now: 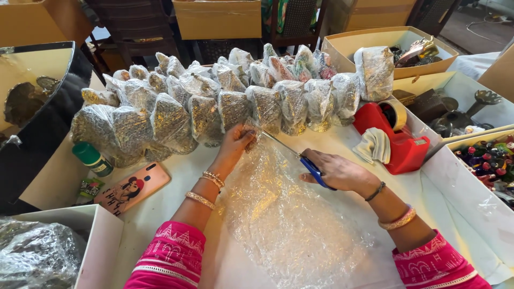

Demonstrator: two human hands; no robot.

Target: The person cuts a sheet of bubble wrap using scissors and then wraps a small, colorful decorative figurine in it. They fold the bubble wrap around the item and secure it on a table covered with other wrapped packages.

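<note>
Clear bubble wrap lies flat on the white table. Right hand grips blue-handled scissors, fingers closed through the loops; left hand pinches the wrap's far edge. Keeping it taut should help the blades cut straight.

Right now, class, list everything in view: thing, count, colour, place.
bubble wrap sheet: one, clear, table centre
scissors: one, blue-handled, over the sheet
wrapped bundles: many, clear wrap over dark-gold contents, rows behind the sheet
tape dispenser: one, red, right
cloth: one, cream, beside the dispenser
phone: one, pink case, left
bottle: one, green, left
cardboard boxes: several, tan, back and right
left hand: pinches the sheet's far edge
right hand: grips the scissors
</note>
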